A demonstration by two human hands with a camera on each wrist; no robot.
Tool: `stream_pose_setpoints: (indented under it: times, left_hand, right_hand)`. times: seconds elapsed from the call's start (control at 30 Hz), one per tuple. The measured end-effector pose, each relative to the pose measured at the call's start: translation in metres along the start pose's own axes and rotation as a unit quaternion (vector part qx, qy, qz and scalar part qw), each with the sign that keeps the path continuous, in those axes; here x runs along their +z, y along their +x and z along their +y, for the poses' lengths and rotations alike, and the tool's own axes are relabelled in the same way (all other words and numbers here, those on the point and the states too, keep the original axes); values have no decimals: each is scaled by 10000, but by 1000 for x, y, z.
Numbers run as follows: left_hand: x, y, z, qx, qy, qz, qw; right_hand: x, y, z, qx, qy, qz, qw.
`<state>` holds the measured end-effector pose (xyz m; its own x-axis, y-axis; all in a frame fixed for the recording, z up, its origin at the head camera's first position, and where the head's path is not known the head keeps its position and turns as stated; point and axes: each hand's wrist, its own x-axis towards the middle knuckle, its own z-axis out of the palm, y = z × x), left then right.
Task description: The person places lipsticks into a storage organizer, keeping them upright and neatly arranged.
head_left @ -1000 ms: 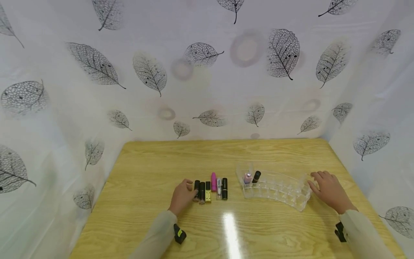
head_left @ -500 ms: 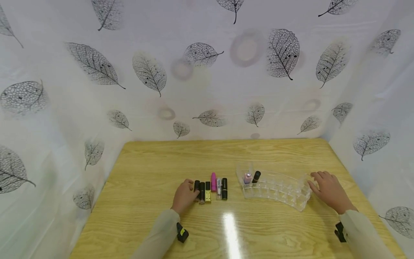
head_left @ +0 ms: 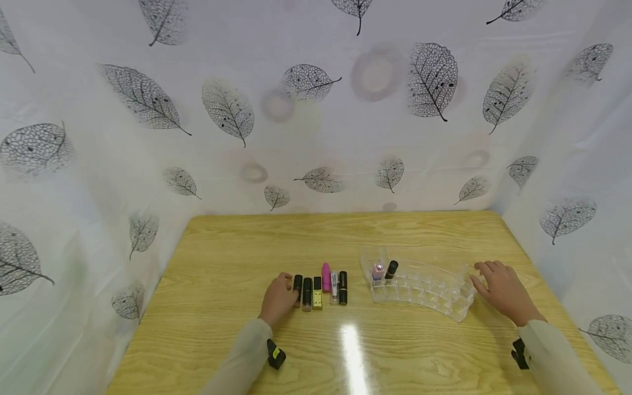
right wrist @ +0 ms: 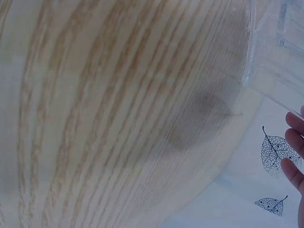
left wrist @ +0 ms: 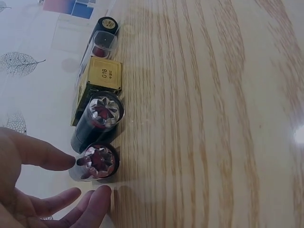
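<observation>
Several lipstick tubes lie side by side mid-table. My left hand is at the row's left end, its thumb touching the outermost black-capped lipstick. In the left wrist view the other fingers hang loosely below that tube, with a gap. Beside it lie a second black-capped lipstick, a gold lipstick, a pink tube, a clear one and a black one. Relaxed fingers of my right hand rest at the right end of a clear curved lipstick organizer.
The organizer's left end holds a pinkish bottle and a black-capped tube. Behind the wooden table hangs a white leaf-print curtain, which also closes in both sides.
The two leftmost black-capped lipsticks have shifted slightly left, and my left hand has drawn back left with its thumb. My right hand and the organizer have not moved.
</observation>
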<state>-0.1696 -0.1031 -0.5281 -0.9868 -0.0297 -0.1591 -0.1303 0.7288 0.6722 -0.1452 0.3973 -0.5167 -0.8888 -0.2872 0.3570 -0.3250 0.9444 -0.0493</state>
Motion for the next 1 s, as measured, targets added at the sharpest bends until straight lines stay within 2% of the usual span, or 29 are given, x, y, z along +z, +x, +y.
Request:
stream_pose_setpoints:
  times: [0.1,0.33,0.63,1.0]
  left_hand:
    - [0,2,-3,-157,-95,-100,9998]
    - [-1,4,-8,-12,-115,-139,9998]
    - [-1,4,-5,62,-85,-183,9998]
    - [5,5,-1,-30,109,-176,9998]
  right_hand:
    - [0,0,0,27,1,-44,10000]
    - [1,-1,0,52,23,-113,9999]
    - [0,0,0,48,40,-110,9999]
    - [2,-1,2,57,51,-91,9999]
